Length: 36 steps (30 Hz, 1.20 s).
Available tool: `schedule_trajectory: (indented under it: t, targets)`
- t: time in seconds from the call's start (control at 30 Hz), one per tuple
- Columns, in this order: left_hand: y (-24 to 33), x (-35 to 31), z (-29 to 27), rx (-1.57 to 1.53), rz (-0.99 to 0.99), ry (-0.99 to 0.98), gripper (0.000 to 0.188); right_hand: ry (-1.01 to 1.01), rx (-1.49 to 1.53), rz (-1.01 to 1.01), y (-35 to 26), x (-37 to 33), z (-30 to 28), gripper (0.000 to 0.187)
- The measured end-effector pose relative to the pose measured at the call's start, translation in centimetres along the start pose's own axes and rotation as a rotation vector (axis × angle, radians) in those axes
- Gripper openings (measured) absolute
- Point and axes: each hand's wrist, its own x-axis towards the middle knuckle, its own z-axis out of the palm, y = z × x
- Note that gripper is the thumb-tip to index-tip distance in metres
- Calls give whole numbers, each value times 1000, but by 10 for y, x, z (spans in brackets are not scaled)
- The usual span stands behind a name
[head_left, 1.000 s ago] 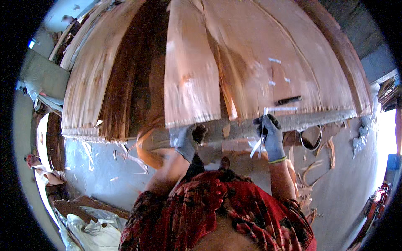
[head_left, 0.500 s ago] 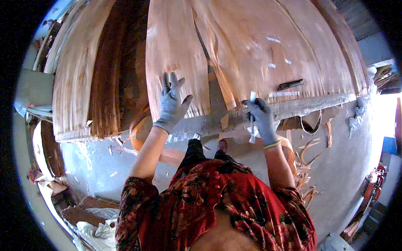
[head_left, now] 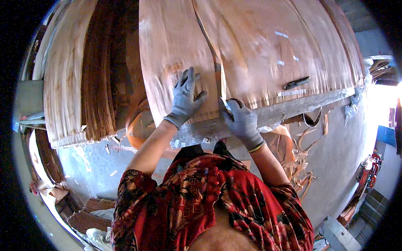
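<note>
left hand (head_left: 186, 98) shifted right, flat on veneer sheet (head_left: 251, 54) | right hand (head_left: 240, 121) grips blade (head_left: 226, 104)

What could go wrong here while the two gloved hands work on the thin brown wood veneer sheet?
The thin brown wood veneer sheet already shows a long split; pressure from the left hand might lengthen it. The right hand grips a small pale strip close to the sheet's edge, so the brittle edge could tear or splinter.

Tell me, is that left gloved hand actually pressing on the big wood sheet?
Touching. The head view shows the left hand lying flat, fingers spread, on the thin wood veneer sheet, with no gap visible beneath the palm.
</note>
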Motion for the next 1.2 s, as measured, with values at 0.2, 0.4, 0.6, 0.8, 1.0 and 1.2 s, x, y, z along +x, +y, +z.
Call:
schedule_trajectory:
  t: [0.2, 0.4, 0.6, 0.8, 1.0, 1.2]
  targets:
    - [22, 12, 8, 113, -76, 162, 105, -28, -90, -200, -7, 0, 5, 22]
    - [37, 30, 14, 290, -115, 30, 119, -41, 31, -177, 5, -8, 3, 25]
    - [12, 31, 24, 166, 270, 80, 88, 60, 495, 147, 22, -3, -15, 16]
    - [2, 42, 27, 184, 310, -149, 84, -58, 527, 136, 30, 12, -3, 18]
    - [0, 45, 34, 131, 338, -65, 84, -165, 566, 173, 44, 12, 0, 15]
    - [-1, 44, 38, 203, 349, -69, 96, -437, 359, 295, 21, 33, -14, 18]
